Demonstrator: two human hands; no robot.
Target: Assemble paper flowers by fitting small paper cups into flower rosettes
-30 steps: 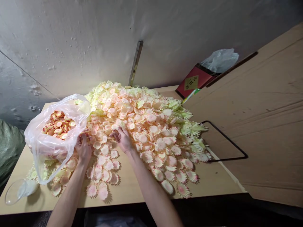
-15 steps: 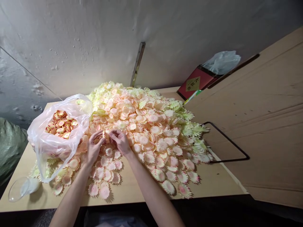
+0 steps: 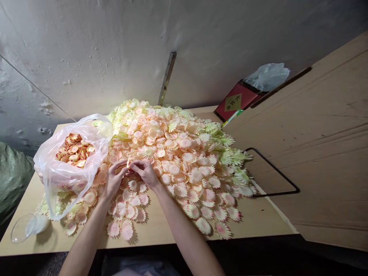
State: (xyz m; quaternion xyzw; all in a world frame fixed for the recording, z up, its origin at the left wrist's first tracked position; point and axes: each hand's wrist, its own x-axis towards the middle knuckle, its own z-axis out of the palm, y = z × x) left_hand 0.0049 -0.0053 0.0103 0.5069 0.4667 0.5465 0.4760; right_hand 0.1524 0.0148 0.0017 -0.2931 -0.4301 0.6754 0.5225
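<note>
A large heap of pale pink, cream and light green flower pieces (image 3: 184, 157) with frilled edges spreads before me, probably artificial. My left hand (image 3: 115, 177) is closed in a pinch at the near left part of the heap. Opposite it, the thumb and fingertips of my right hand (image 3: 146, 173) pinch too, almost touching the left fingertips. Between them is a small pale flower piece (image 3: 128, 164), mostly covered by the fingers. To the left of my left hand, an open clear plastic bag (image 3: 61, 184) holds smaller red-edged yellow flower pieces (image 3: 75, 153).
A clear cup (image 3: 24, 229) lies on its side at the front left of the table (image 3: 161, 232). Brown cardboard (image 3: 322, 153) stands along the right, with a bent black bar (image 3: 276, 170) by it. Behind are a red box (image 3: 238, 101) and the wall (image 3: 115, 57).
My right fingertips have moved slightly left and closed in on the left ones, narrowing the gap between the hands. The heap and the bag look the same.
</note>
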